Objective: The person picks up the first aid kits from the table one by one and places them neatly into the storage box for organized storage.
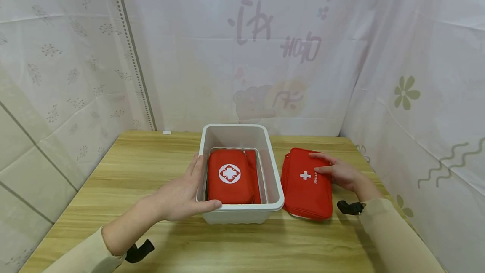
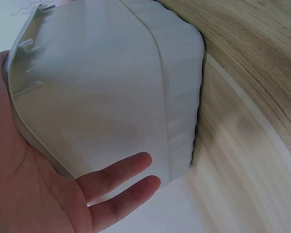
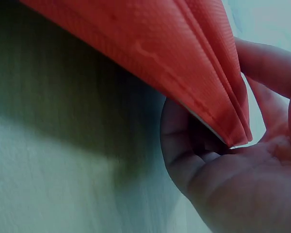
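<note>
A white plastic bin (image 1: 274, 167) stands on the table. Inside it is a red first aid case (image 1: 231, 193) with a white round cross emblem, partly covering another flat red item (image 1: 253, 167). My left hand (image 1: 179, 195) rests against the bin's left front corner, thumb along the front rim; in the left wrist view two straight fingers (image 2: 119, 177) lie by the outer wall. To the right of the bin, my right hand (image 1: 342, 174) grips the right edge of a red first aid pouch (image 1: 303, 197), with fingers above and curled below the edge in the right wrist view.
The wood-grain table (image 1: 151, 159) is bounded by a patterned white curtain (image 1: 189, 54) at the back and sides. A small white piece (image 1: 166, 132) lies at the back edge. Black wrist mounts (image 1: 350, 208) project beneath both sleeves.
</note>
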### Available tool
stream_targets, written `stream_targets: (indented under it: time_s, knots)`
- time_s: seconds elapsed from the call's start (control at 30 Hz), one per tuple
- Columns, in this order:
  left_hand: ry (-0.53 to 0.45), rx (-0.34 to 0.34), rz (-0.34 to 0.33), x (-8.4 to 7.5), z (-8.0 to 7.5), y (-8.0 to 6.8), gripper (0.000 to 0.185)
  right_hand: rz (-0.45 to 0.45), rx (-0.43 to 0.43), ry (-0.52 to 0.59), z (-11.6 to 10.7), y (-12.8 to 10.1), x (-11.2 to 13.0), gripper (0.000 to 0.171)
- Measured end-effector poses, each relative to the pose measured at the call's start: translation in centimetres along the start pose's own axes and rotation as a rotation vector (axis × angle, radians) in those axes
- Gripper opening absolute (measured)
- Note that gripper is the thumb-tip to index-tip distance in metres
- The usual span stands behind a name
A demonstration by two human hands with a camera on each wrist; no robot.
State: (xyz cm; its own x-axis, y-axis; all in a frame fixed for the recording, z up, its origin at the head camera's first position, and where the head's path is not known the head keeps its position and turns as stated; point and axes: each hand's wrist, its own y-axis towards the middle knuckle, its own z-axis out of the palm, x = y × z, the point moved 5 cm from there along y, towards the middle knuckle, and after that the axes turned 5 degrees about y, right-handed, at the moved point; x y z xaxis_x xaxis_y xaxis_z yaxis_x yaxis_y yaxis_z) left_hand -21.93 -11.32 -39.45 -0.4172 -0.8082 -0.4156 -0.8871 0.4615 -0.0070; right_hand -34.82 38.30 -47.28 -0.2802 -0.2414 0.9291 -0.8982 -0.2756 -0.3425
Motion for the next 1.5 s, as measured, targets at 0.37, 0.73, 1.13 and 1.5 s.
stream_targets:
  time_s: [0.37,0.73,1.13,1.5]
  knots:
    - [-0.004,-0.008,0.010,0.1,0.0,0.0,0.130,0.007,-0.002,0.045,0.4,-0.3,-0.1,0.074]
    - [-0.008,-0.009,0.008,0.0,0.0,-0.1,0.130,-0.070,-0.062,0.076,1.1,-0.6,1.2,0.075]
    - [-0.009,-0.009,0.002,0.0,0.0,0.0,0.130,-0.126,-0.087,0.125,0.8,-1.2,2.9,0.065]
    - [-0.005,-0.009,0.005,0.1,0.1,0.0,0.130,-0.154,-0.106,0.106,0.5,-1.5,4.3,0.066]
